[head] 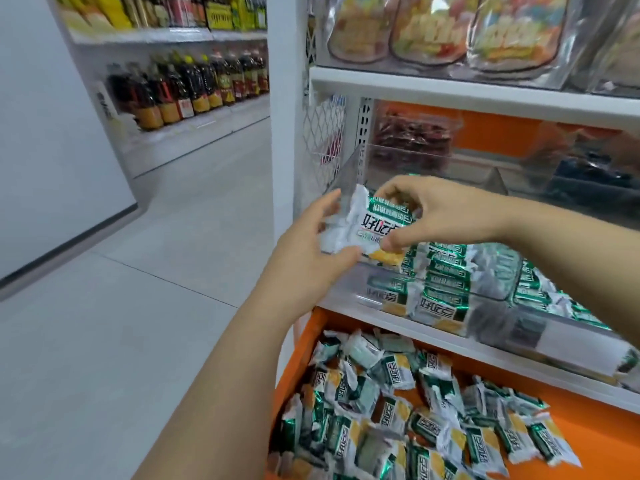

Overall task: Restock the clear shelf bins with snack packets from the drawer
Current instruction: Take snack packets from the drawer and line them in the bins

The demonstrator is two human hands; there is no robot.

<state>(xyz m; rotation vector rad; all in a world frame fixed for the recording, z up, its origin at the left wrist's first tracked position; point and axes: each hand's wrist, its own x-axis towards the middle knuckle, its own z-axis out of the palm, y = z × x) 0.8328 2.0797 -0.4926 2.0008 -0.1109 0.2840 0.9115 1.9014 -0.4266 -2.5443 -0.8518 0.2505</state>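
Note:
A white and green snack packet (367, 225) is held over the left end of the clear shelf bin (349, 171). My right hand (426, 213) pinches its right side from above, thumb below and fingers curled over the top. My left hand (311, 251) cups its left end, thumb under the lower edge. Inside the bin lie several matching packets (446, 271) in rows. Below, the open orange drawer (588, 431) holds a loose heap of the same packets (398, 407).
White shelving stands to my right, with bagged snacks (429, 29) on the shelf above and further clear bins (415, 140) behind. Bottles (187, 88) line shelves across the grey tiled aisle (138, 271) on the left. A white post (284, 116) edges the shelf unit.

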